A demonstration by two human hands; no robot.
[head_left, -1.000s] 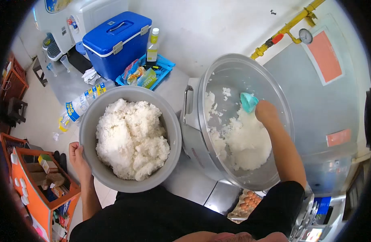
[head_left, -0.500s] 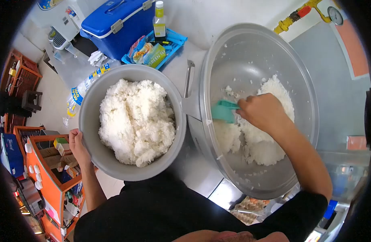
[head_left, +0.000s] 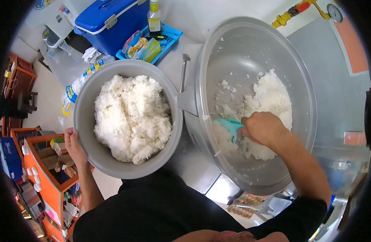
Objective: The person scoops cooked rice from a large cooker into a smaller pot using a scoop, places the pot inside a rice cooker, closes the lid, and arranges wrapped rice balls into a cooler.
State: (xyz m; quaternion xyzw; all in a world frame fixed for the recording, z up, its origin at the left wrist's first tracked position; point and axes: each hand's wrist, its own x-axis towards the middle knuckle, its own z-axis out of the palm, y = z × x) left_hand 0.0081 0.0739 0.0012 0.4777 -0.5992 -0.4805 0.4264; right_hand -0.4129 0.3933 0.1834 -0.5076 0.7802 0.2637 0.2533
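Note:
White cooked rice [head_left: 133, 117] is heaped in a round grey pot [head_left: 83, 155] on the left. My left hand [head_left: 75, 147] grips the left side of this pot's rim, fingers on the outside. To the right stands a much larger metal pot [head_left: 246, 52], with more rice [head_left: 274, 92] spread over its bottom and bits stuck to the wall. Inside it, my right hand [head_left: 264, 128] is closed around the handle of a teal scoop [head_left: 230, 124]. The scoop lies low near the left wall, by the rice; how much it carries is hard to see.
Behind the grey pot are a blue cooler [head_left: 113, 24], a blue basket [head_left: 165, 44] with packets and a bottle [head_left: 154, 20]. A plastic bag roll [head_left: 78, 86] lies by the pot. An orange shelf [head_left: 44, 169] stands left; egg trays [head_left: 246, 203] sit below the large pot.
My right hand has moved the scoop toward my body, lower along the large pot's left side. My left hand keeps hold of the rim. The whole view has shifted slightly.

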